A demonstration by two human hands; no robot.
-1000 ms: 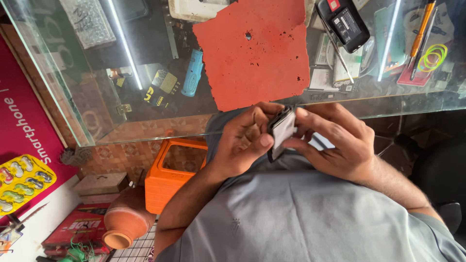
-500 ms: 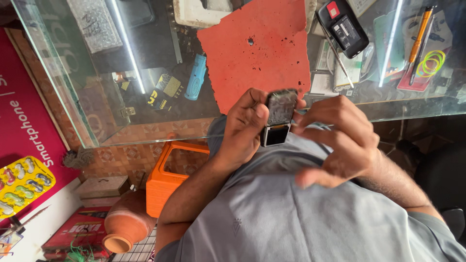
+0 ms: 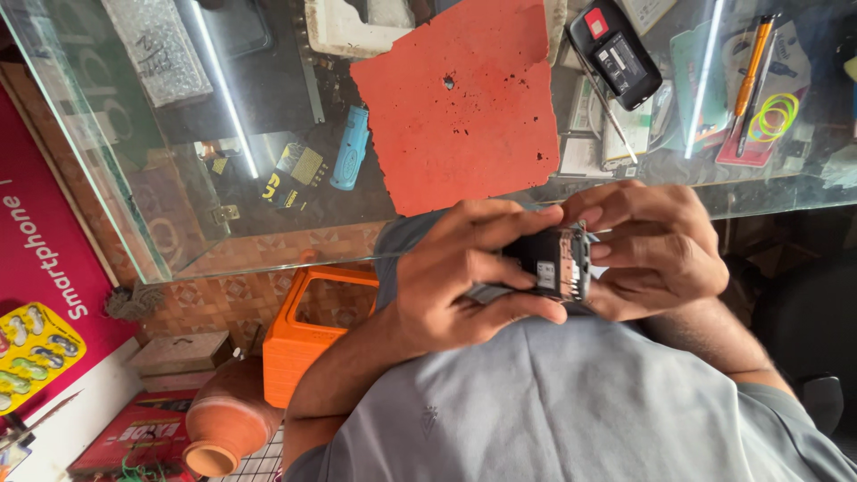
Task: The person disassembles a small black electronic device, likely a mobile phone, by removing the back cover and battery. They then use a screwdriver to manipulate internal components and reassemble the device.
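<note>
Head view: both hands grip a small black phone (image 3: 552, 264), back off I think, near the belly, below the glass counter (image 3: 107, 152). Left hand (image 3: 451, 281) wraps it; right hand (image 3: 665, 254) pinches its edge. Prob. prying step; next needs steady fingers.

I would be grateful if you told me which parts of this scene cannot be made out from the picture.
- Head view: the opened phone is mostly covered by the left hand and right hand; its front is hidden.
- Its inner parts are too small to identify.
- The second phone on the glass counter is cut by the top edge.
- The clay pot is partly hidden by the forearm.
</note>
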